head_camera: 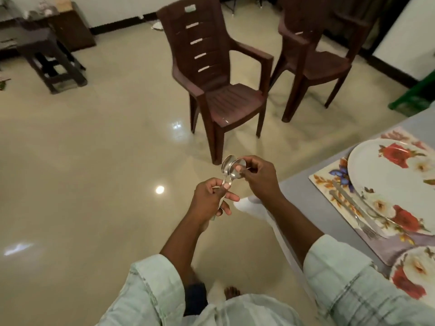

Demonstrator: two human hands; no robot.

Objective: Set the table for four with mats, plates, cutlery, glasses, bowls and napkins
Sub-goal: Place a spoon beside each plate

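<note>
above the glossy tiled floor (98, 161), just off the near corner of the grey table (303, 196), both hands hold a small bunch of steel spoons (231, 169). left hand (210, 200) has its grip curled round the handles low down, thumb pressed on the necks, while right hand (257, 175) pinches the topmost bowl between thumb and fingertips (at least two bowls overlap there; the exact count is hard to tell). the spoons stand roughly upright, bowls up, clear of the table.

on the table to the right lies a floral mat (329, 177) with a white rose-printed plate (381, 170) on it. a knife (353, 203) and a fork (355, 216) lie side by side on the mat just left of the plate, the fork's tines toward the near end. part of a second flowered plate (414, 274) shows at the near right edge.

two brown plastic chairs, the nearer chair (221, 74) and the far chair (315, 52), stand on the floor well apart from the table. a dark stool (44, 55) sits at far left. pale green sleeves (155, 281) cover the forearms' upper part.
</note>
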